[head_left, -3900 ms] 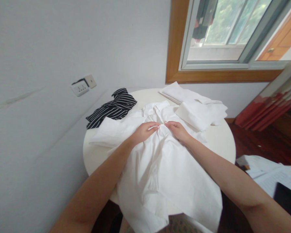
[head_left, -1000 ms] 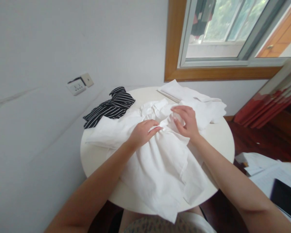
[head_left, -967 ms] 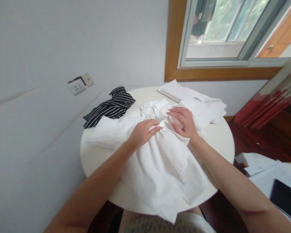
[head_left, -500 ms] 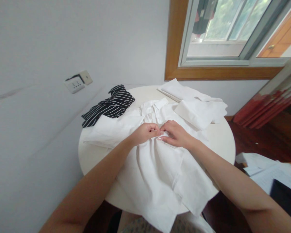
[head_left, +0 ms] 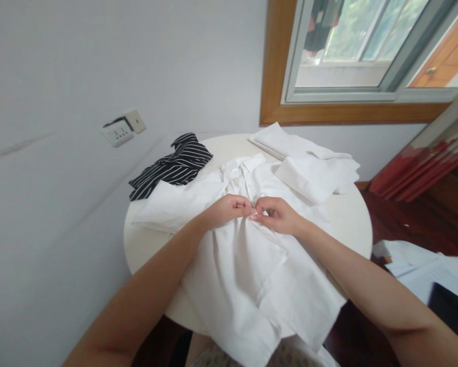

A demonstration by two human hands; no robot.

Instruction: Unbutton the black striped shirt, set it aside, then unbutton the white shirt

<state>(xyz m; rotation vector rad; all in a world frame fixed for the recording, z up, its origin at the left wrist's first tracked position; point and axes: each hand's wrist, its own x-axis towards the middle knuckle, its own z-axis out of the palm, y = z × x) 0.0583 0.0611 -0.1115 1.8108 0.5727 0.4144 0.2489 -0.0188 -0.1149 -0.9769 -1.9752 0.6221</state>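
Note:
A white shirt (head_left: 236,275) lies spread over the round table, its collar (head_left: 251,163) toward the wall and its lower part hanging over the near edge. My left hand (head_left: 232,209) pinches the front of the shirt near its middle. Against it, my right hand (head_left: 276,215) also pinches the cloth, thumb and forefinger meeting the left fingertips. Whatever small detail sits between the fingertips is hidden. Folds run down from the pinched spot.
On the white table (head_left: 144,244), a black-and-white striped cloth (head_left: 179,163) lies at the far left. White folded cloth (head_left: 308,168) is at the far right. Papers (head_left: 431,270) and a dark flat object (head_left: 448,308) lie lower right. A wall socket (head_left: 117,132) is at left.
My right hand has shifted slightly down, its fingers now forming a rounder pinch beside the left fingertips. The shirt's lower front panels have shifted a little. My left hand stays nearly in place.

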